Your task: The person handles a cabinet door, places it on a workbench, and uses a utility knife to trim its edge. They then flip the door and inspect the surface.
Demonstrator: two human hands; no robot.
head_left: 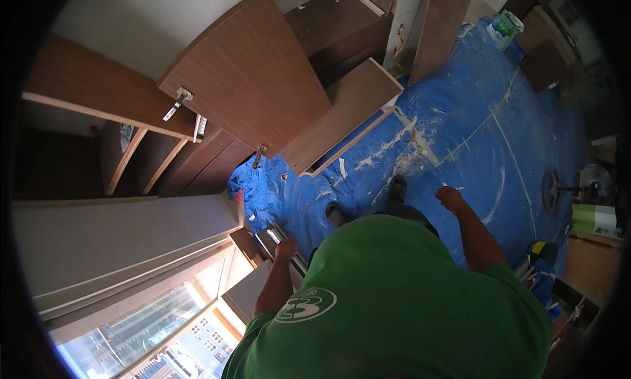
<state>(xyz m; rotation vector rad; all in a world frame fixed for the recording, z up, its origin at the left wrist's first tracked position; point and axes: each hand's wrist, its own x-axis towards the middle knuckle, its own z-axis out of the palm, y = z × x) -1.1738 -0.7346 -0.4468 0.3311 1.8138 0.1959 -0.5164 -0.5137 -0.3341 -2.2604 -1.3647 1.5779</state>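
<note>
My right hand point(449, 198) hangs over the blue sheet point(473, 142) on the floor, its fingers curled in. Whether anything small sits inside them is hidden. Down at my left side, my left hand point(287, 249) looks closed too. It is beside several stacked boards and panels point(269, 237); I cannot tell if it touches them. Ahead to the left stands a brown cabinet door point(253, 76) with metal hinges point(179, 103), tilted and loose-looking. An open box-like wooden cabinet piece point(348, 113) lies next to its lower edge.
Brown cabinets with shelves point(105, 96) line the left wall, above a window point(158, 333). Whitish debris point(417, 149) is strewn over the sheet near my feet. A tall panel point(437, 34) and a white-green bag point(505, 30) stand farther off. At right is a fan point(595, 180).
</note>
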